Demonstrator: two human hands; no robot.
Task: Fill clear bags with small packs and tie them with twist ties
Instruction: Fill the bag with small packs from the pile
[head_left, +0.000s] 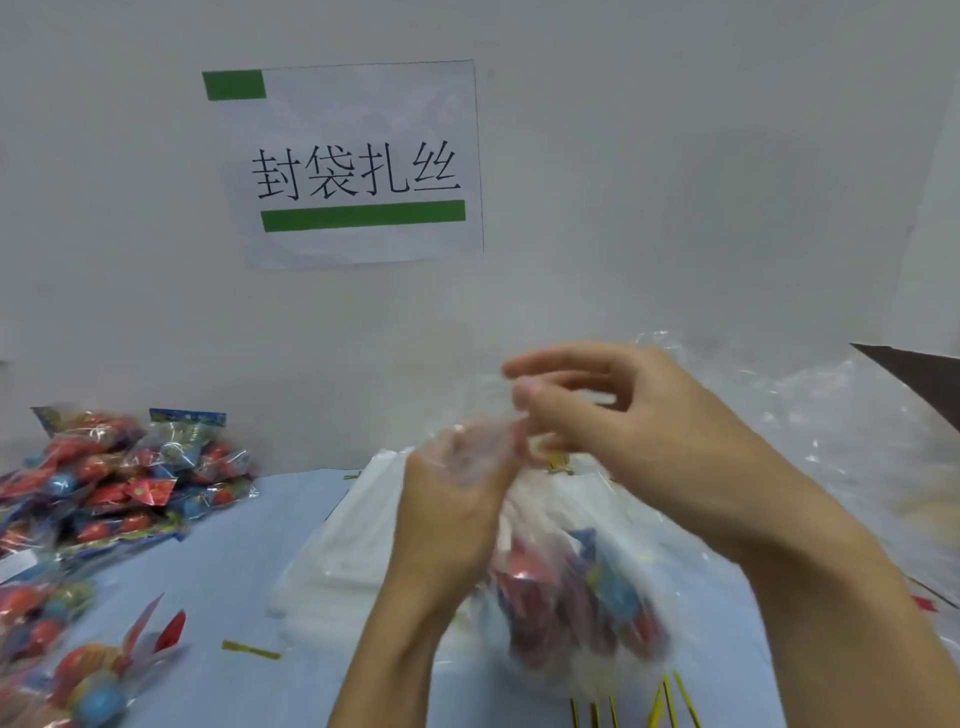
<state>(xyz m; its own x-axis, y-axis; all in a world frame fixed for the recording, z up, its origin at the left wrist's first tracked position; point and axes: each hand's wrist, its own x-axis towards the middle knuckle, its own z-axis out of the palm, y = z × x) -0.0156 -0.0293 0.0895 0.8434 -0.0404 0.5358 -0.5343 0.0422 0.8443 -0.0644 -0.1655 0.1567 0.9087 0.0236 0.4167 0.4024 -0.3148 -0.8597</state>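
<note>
The left hand (457, 499) is gripping the gathered neck of a filled clear bag (576, 597) above the table's near edge; the right hand (623, 415) is pinching its top. Tying is underway, though blur hides any tie there. Loose packs (114, 483) are waiting at the left edge, spare twist ties (670, 701) along the near edge.

A white paper sign (353, 163) hangs on the pale grey wall (675, 182), and everything else can be placed from it. The sign carries four large black Chinese characters across its middle, a small green block in its upper left corner and a long green bar beneath the characters. Its sheet sits slightly tilted, with the lower edge looking a little wrinkled. Below the sign, the wall meets a light blue table surface (228, 587) that spreads toward the viewer. Far to the right of the sign, at the frame's edge and lower down, a dark brown triangular shape (924, 379) juts in; what it is cannot be told.
</note>
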